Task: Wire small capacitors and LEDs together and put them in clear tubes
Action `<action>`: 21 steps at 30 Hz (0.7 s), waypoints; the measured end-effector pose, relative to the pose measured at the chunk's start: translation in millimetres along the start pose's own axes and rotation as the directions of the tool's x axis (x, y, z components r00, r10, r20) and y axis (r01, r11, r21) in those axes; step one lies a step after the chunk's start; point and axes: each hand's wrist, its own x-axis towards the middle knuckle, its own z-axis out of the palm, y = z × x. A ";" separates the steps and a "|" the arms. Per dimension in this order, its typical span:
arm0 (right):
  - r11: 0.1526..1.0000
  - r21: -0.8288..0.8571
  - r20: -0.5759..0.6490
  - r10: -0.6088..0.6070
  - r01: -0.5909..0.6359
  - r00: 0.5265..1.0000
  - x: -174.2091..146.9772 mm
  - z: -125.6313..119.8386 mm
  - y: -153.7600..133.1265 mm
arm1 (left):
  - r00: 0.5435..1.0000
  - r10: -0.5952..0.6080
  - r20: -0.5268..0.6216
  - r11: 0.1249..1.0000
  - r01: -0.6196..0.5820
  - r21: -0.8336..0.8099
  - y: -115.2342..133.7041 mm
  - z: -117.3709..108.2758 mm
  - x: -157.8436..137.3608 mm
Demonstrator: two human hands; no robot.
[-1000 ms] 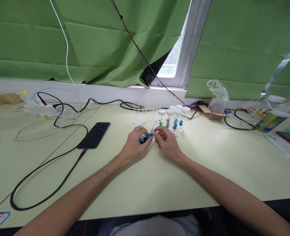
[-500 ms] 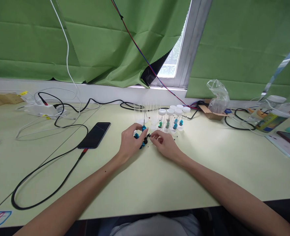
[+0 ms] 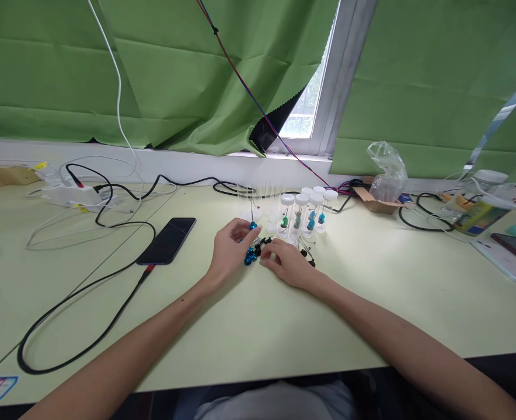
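My left hand (image 3: 229, 248) is closed, with thumb and fingers pinching a shiny blue piece with a thin dark rod (image 3: 253, 226) standing up from it. Just below those fingertips, several loose blue metallic pieces (image 3: 248, 258) lie on the table. My right hand (image 3: 288, 263) rests low over the tabletop, its thumb and fingers curled together beside small black pieces (image 3: 258, 251). Anything between those fingertips is too small or hidden to make out. Behind both hands stand several clear tubes with white caps (image 3: 287, 199), holding green and blue pieces on thin rods.
Black knob-like pieces (image 3: 311, 263) and thin metal rods lie right of my right hand. Uncapped clear tubes (image 3: 246, 201) stand at the back. A phone (image 3: 167, 241) with a black cable lies left. A cardboard box (image 3: 378, 204) with a plastic bag sits back right.
My right hand has shifted slightly left and nearer to me, uncovering black pieces and rods at its right. The left hand, still pinching the blue piece, has moved slightly left.
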 end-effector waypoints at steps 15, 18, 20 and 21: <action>0.997 -0.079 0.019 -0.005 0.007 1.000 0.2 -0.8 -4.1 | 0.999 -0.040 0.025 0.999 0.041 -0.024 1.8 -1.0 -0.5; 0.996 -0.089 0.022 -0.006 0.008 1.000 0.5 -0.8 -4.5 | 0.999 -0.031 0.040 0.999 0.032 -0.018 1.8 -0.8 -1.0; 0.996 -0.093 0.025 -0.001 0.003 1.000 0.5 -0.9 -5.2 | 0.999 -0.030 0.045 0.999 0.031 -0.023 1.4 -0.2 -1.2; 0.996 -0.094 0.027 0.002 0.001 1.000 0.4 -0.9 -5.6 | 0.998 -0.029 0.049 0.999 0.031 -0.026 1.2 0.1 -1.1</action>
